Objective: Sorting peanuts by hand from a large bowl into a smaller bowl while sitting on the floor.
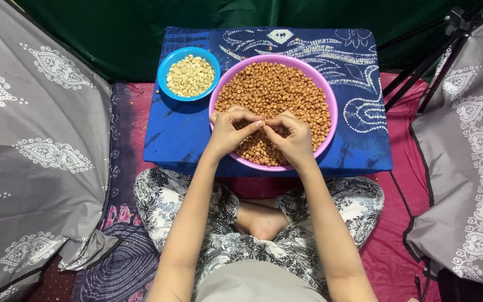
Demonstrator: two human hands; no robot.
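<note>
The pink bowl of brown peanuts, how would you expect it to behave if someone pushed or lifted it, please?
The pink bowl is filled close to its rim with brown peanuts, so it would probably feel heavy for its size. It is wide and seems low, so tipping seems unlikely. On the blue cloth it may drag rather than slide, and a jolt could spill loose nuts.

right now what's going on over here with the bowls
A person sits cross-legged at a low blue patterned table. The left hand and right hand meet fingertip to fingertip over the large pink plastic bowl of brown-skinned peanuts, pinching something small between them. A smaller blue plastic bowl beside it holds pale skinless peanuts.
</note>
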